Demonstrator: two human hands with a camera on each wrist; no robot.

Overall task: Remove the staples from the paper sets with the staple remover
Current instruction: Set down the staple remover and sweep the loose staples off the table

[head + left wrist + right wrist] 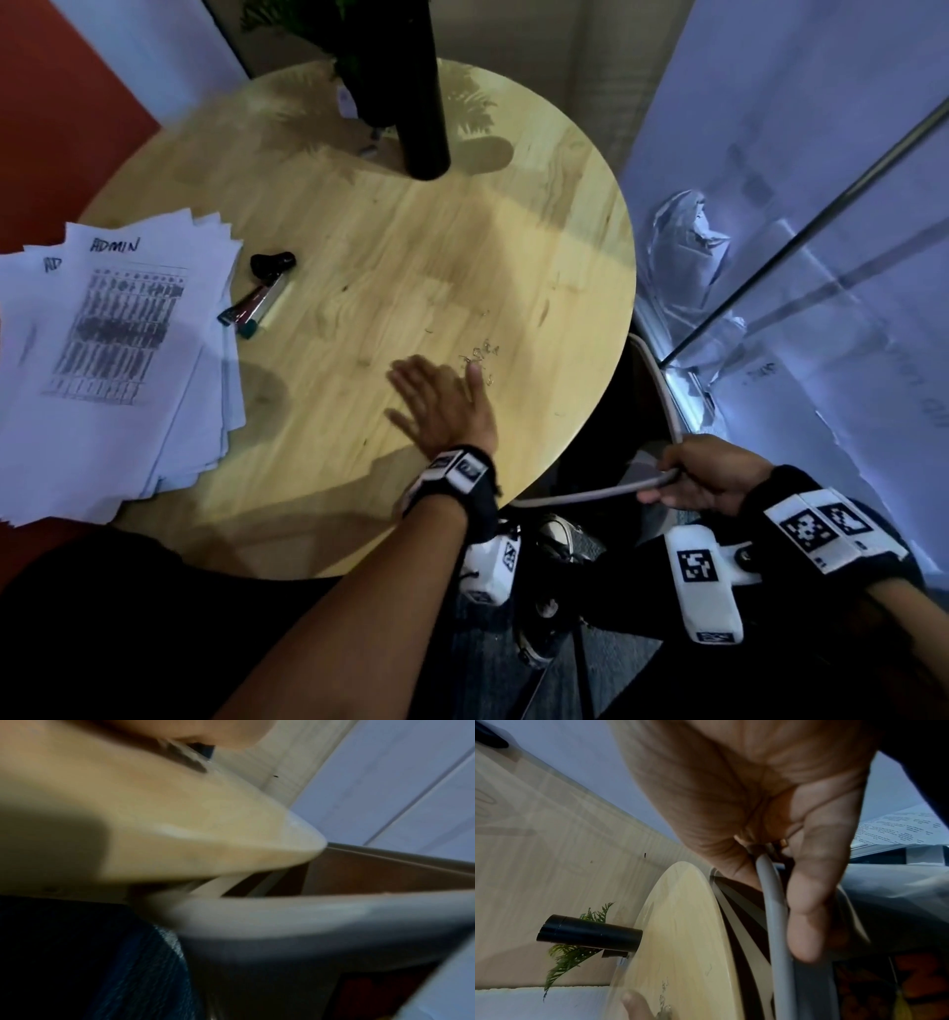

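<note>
Meanwhile, left hand [441,406] lies flat beside bent staples [480,354] on round wooden table [411,246]; right hand [706,475] grips smooth grey rim [590,496].

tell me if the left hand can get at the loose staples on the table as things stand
Probably yes: the left hand lies flat on the table, fingertips right beside the loose staples, with nothing between them.

A fanned stack of white paper sets [113,360], the top sheet marked "ADMIN", overhangs the table at nine o'clock. The black staple remover [272,263] lies just beside its upper corner. Loose pulled staples [482,354] lie scattered near four o'clock.
</note>
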